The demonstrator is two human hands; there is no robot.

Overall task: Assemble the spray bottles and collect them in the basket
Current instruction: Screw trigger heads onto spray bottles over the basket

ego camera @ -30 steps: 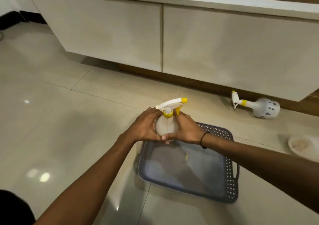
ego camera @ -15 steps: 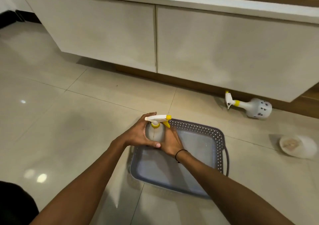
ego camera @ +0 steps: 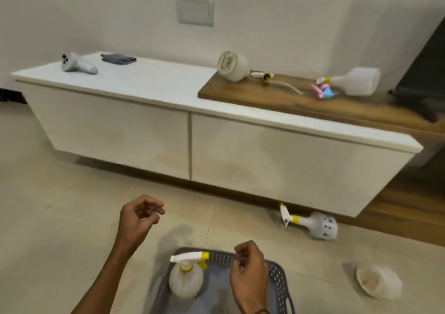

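Inside the basket (ego camera: 277, 275) a spray bottle (ego camera: 185, 280) stands upright; both hands, left (ego camera: 138, 217) and right (ego camera: 249, 269), hover above, loosely curled, holding nothing.

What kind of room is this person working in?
Probably a living room at home. A long, low white cabinet with a wooden top section runs along a plain wall, the floor is glossy tile, and a dark screen, likely a television, stands at the right.

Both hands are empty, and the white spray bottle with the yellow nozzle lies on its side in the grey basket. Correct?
Not quite. In the head view the white spray bottle with the yellow nozzle stands upright in the grey perforated plastic basket. The left hand and right hand are indeed empty.
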